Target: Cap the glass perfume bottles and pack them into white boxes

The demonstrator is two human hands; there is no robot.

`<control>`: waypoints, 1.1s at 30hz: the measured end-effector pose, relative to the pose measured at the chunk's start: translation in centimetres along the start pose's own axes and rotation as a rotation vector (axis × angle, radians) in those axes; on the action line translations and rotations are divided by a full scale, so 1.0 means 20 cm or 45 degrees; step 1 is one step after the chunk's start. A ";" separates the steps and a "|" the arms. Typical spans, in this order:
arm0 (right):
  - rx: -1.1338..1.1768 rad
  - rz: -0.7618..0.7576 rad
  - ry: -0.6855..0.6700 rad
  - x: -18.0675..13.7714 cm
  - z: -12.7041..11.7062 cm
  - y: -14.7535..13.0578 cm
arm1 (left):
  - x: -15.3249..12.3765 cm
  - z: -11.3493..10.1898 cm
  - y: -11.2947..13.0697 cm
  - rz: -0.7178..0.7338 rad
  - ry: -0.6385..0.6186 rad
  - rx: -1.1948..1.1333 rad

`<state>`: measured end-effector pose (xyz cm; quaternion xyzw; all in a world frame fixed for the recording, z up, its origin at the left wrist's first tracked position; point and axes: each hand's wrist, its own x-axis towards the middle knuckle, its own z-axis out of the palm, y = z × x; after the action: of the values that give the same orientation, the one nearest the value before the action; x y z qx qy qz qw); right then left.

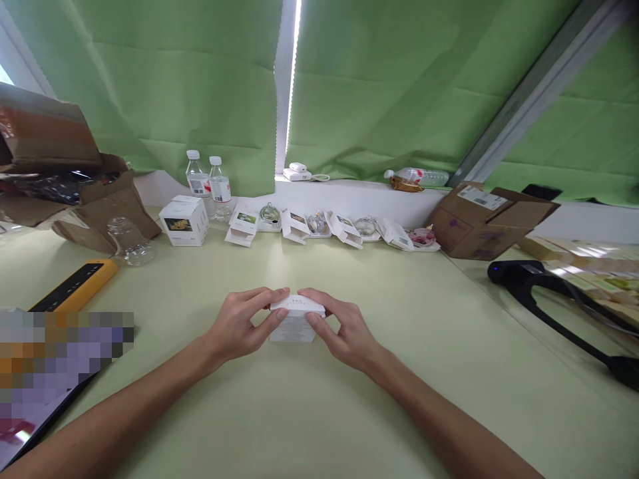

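Observation:
A small white box (pixel 294 327) with fine grey print on its near side stands on the pale green table in front of me. My left hand (pixel 248 319) grips its top left corner between thumb and fingers. On the opposite corner, my right hand (pixel 344 326) pinches the box in the same way. Both thumbs press along the near top edge, while the fingertips curl over the far side. The top face carries a few printed characters. My fingers partly hide the upper corners.
Along the back lie several opened small white boxes (pixel 241 226) beside clear ornaments (pixel 269 214). A larger white box (pixel 184 221), water bottles (pixel 219 187) and a clear jar (pixel 130 243) stand left. Cardboard boxes (pixel 469 223) flank both sides. A black frame-like device (pixel 559 316) lies right, a yellow-black object (pixel 74 286) left.

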<state>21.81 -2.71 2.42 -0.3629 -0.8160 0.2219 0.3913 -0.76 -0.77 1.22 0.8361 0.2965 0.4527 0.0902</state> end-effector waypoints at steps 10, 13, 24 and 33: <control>-0.020 -0.017 0.061 -0.01 0.01 0.01 | 0.01 0.00 0.02 0.019 0.031 -0.032; -0.028 -0.022 0.071 -0.01 0.01 0.01 | 0.01 0.00 0.02 0.017 0.020 -0.039; -0.021 -0.030 0.042 -0.01 0.01 0.03 | 0.00 -0.01 0.00 -0.019 -0.037 -0.036; -0.046 0.015 0.010 -0.02 0.00 0.04 | 0.00 0.00 0.01 -0.012 -0.020 -0.017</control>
<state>22.26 -2.53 1.78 -0.3758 -0.8161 0.2080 0.3867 -0.77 -0.86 1.36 0.8375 0.2969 0.4476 0.1002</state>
